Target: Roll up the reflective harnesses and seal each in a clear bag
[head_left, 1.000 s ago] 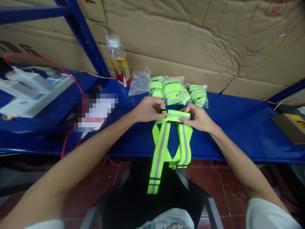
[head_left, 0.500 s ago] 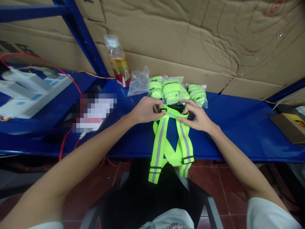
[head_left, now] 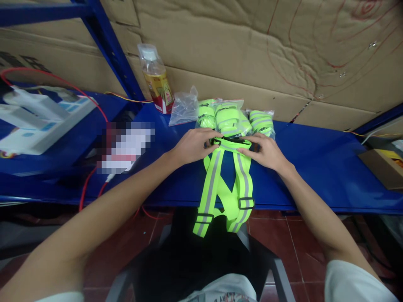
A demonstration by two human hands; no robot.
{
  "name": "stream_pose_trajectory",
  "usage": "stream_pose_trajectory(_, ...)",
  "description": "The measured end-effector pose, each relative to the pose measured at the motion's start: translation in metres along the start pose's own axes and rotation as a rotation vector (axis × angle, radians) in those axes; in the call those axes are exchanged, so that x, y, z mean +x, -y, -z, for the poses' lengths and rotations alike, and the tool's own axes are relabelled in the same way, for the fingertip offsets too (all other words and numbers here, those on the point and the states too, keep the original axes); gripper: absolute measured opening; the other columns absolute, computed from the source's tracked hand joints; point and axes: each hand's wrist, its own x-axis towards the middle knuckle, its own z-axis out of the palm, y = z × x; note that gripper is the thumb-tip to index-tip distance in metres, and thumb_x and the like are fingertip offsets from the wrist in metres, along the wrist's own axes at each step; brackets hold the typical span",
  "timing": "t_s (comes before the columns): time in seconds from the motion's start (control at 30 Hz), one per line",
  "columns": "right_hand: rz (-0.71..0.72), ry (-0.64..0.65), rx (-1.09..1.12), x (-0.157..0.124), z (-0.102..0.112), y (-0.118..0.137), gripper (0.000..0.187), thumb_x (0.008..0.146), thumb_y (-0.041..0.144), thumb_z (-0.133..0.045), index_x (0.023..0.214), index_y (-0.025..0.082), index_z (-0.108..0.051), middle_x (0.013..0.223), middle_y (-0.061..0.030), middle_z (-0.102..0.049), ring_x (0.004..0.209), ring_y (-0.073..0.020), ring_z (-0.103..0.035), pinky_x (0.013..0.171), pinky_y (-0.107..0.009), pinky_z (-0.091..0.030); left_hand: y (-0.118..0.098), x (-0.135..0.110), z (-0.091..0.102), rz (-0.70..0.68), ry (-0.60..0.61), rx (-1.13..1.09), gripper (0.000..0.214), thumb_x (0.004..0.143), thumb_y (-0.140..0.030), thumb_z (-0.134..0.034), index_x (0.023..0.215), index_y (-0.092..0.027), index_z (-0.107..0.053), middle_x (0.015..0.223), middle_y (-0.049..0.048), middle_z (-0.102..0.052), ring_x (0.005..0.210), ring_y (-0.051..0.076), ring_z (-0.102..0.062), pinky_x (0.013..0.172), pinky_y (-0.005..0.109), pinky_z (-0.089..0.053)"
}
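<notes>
Both hands work at the top of a neon-yellow reflective strap vest [head_left: 225,184] on the blue counter [head_left: 315,167].

- Left hand [head_left: 192,146]: fingers pinched narrow on the vest's upper left corner, at a small black buckle [head_left: 216,141].
- Right hand [head_left: 267,152]: palm down, fingers flattened along the top band, pressing it to the counter; probably holds the band straight while the other end is handled.
- Vest lies with its top band across the counter, two grey-striped straps running toward the person and hanging off the front edge, so only the worked end is supported.
- Just behind the hands: bagged folded vests [head_left: 233,119] in clear plastic, against the cardboard wall [head_left: 252,50]; an empty clear bag [head_left: 184,108] to their left.
- Plastic bottle [head_left: 155,79] upright by the blue rack post.
- Far left: white boxes [head_left: 40,119], red cable [head_left: 91,184].
</notes>
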Motion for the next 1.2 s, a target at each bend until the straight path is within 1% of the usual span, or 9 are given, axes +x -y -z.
stream_pose_trajectory(0.17,-0.076,0.111,0.227,-0.001,-0.004,0.001,0.054,0.093,0.063,-0.075,0.128,0.023,-0.074,0.067,-0.0006,-0.071,0.058,-0.0221,-0.067,0.054,-0.033,-0.049,-0.006,0.000,0.000,-0.039,0.042,0.180,0.025,0.100,-0.022,-0.057,0.123,-0.022,-0.066,0.121,0.0053,-0.073,0.082,0.015,-0.068,0.065,0.026,-0.041)
stream_pose_trajectory(0.33,-0.119,0.063,0.348,-0.002,-0.009,0.001,0.056,0.090,0.062,-0.079,0.130,0.022,-0.080,0.068,-0.0011,-0.073,0.054,-0.0195,-0.063,0.051,-0.033,-0.048,-0.007,0.000,0.003,-0.106,0.063,0.221,0.029,0.098,-0.015,-0.052,0.123,-0.022,-0.063,0.128,0.0094,-0.063,0.078,0.015,-0.064,0.061,0.028,-0.038)
stream_pose_trajectory(0.43,-0.078,0.026,0.284,-0.003,-0.005,0.005,0.054,0.087,0.060,-0.083,0.128,0.025,-0.083,0.079,-0.0028,-0.080,0.060,-0.0195,-0.064,0.056,-0.034,-0.051,-0.003,-0.001,0.003,-0.096,0.051,0.104,0.024,0.091,-0.011,-0.057,0.110,-0.022,-0.065,0.123,0.0063,-0.063,0.076,0.013,-0.062,0.063,0.026,-0.043)
stream_pose_trajectory(0.57,-0.059,0.012,0.252,-0.004,0.000,0.009,0.049,0.086,0.058,-0.085,0.123,0.025,-0.086,0.088,-0.0052,-0.083,0.065,-0.0202,-0.065,0.059,-0.036,-0.055,0.003,-0.002,-0.003,-0.016,-0.021,-0.168,0.012,0.084,-0.015,-0.068,0.095,-0.021,-0.066,0.111,0.0024,-0.063,0.079,0.011,-0.064,0.069,0.024,-0.051)
stream_pose_trajectory(0.67,-0.105,0.001,0.398,-0.003,-0.001,0.008,0.044,0.088,0.060,-0.083,0.112,0.025,-0.088,0.091,-0.0065,-0.084,0.064,-0.0191,-0.066,0.057,-0.036,-0.056,0.001,-0.002,-0.013,0.076,-0.113,-0.304,0.013,0.081,-0.017,-0.072,0.091,-0.019,-0.064,0.110,0.0037,-0.060,0.079,0.012,-0.063,0.068,0.024,-0.053)
stream_pose_trajectory(0.8,-0.185,0.022,0.598,-0.001,-0.005,0.007,0.042,0.085,0.063,-0.085,0.101,0.024,-0.087,0.081,-0.0045,-0.081,0.062,-0.0175,-0.065,0.059,-0.037,-0.061,0.000,-0.003,-0.023,0.157,-0.190,-0.415,0.016,0.078,-0.016,-0.073,0.089,-0.017,-0.062,0.109,0.0057,-0.058,0.083,0.013,-0.065,0.063,0.022,-0.054)
stream_pose_trajectory(0.9,-0.188,0.009,0.617,0.000,-0.005,0.007,0.043,0.083,0.065,-0.086,0.092,0.023,-0.086,0.074,-0.0031,-0.078,0.062,-0.0166,-0.066,0.059,-0.034,-0.061,0.004,-0.002,-0.023,0.134,-0.139,-0.489,0.020,0.077,-0.020,-0.076,0.091,-0.017,-0.063,0.113,0.0071,-0.059,0.084,0.013,-0.068,0.064,0.022,-0.059)
stream_pose_trajectory(1.07,-0.159,-0.010,0.582,0.000,-0.003,0.006,0.044,0.076,0.065,-0.092,0.086,0.022,-0.083,0.072,-0.0035,-0.076,0.062,-0.0164,-0.064,0.050,-0.029,-0.050,0.009,-0.001,-0.013,0.083,0.001,-0.568,0.028,0.080,-0.039,-0.085,0.092,-0.016,-0.073,0.125,0.0122,-0.067,0.090,0.015,-0.074,0.069,0.024,-0.065)
stream_pose_trajectory(1.2,-0.241,0.011,0.594,0.001,-0.001,0.002,0.046,0.081,0.067,-0.086,0.075,0.022,-0.079,0.064,-0.0007,-0.068,0.056,-0.0134,-0.057,0.051,-0.030,-0.051,0.005,0.000,-0.010,0.061,-0.027,-0.477,0.023,0.088,-0.040,-0.079,0.084,-0.017,-0.082,0.117,0.0132,-0.076,0.093,0.017,-0.076,0.068,0.022,-0.062)
